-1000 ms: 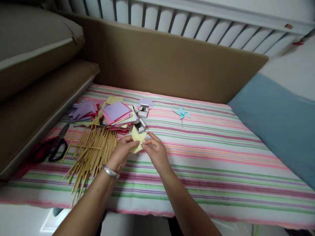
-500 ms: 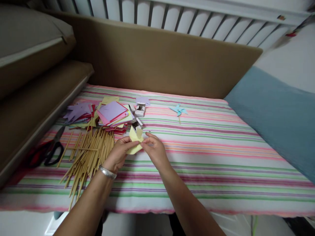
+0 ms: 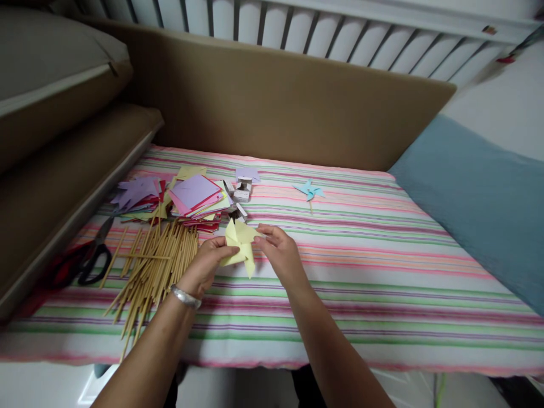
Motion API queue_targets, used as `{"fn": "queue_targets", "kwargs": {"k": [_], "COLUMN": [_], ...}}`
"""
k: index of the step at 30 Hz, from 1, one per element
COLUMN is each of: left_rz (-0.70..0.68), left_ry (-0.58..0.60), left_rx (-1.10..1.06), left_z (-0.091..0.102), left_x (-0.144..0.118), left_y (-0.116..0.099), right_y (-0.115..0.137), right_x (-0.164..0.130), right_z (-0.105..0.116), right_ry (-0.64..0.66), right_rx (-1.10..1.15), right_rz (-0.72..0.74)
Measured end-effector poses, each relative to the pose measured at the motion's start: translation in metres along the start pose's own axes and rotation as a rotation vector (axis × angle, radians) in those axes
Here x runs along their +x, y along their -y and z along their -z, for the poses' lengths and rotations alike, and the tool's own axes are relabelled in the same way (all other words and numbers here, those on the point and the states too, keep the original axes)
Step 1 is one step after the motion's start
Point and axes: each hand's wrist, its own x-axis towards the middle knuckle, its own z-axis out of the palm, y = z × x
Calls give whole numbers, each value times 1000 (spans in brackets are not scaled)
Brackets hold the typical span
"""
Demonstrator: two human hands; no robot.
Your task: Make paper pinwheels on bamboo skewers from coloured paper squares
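Note:
A pale yellow paper pinwheel (image 3: pixel 240 238) is held up over the striped cloth, its blades spread out. My left hand (image 3: pixel 208 258) grips its left side, with the thumb on the front and the fingers behind. At the right blade tip, my right hand (image 3: pixel 278 249) has thumb and forefinger pinched together, and the tip runs up to those fingers. Whether a small pin is also in the right fingers is too small to tell. A finished-looking light blue pinwheel (image 3: pixel 310 190) on a stick lies farther back to the right.
Thin wooden sticks (image 3: pixel 157 272) lie in a heap left of my hands, beside black-handled scissors (image 3: pixel 96 255). Behind are stacked coloured paper squares (image 3: pixel 195 195), purple cut paper (image 3: pixel 136 192) and small open boxes (image 3: pixel 242 195). A brown board (image 3: pixel 276 102) stands along the back of the striped cloth (image 3: pixel 382 300).
The yellow paper's blades have fanned out from a gathered shape into a pinwheel. My right hand has shifted from its centre to the right, at the blade tip.

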Motion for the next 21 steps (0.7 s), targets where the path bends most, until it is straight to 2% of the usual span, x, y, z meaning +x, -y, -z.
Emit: {"fn": "queue_targets", "kwargs": {"k": [3,8,16,21], "left_rz": [34,85,122,170], "left_ry": [53,75,134,174], "left_rx": [42,79,6,-71], "left_z": [-1,-6,-7,-3], "left_x": [-2,-3,-6,-8], "left_y": [1,3,0,-2], "right_y": [2,-1,2,-2], "right_x": [3,3,-1,-2], "right_z": [6,6,9,11], "right_ry": [19,90,46,52], "right_rx": [-78,-167,-412,-525], "right_rz": [81,233,613,716]}}
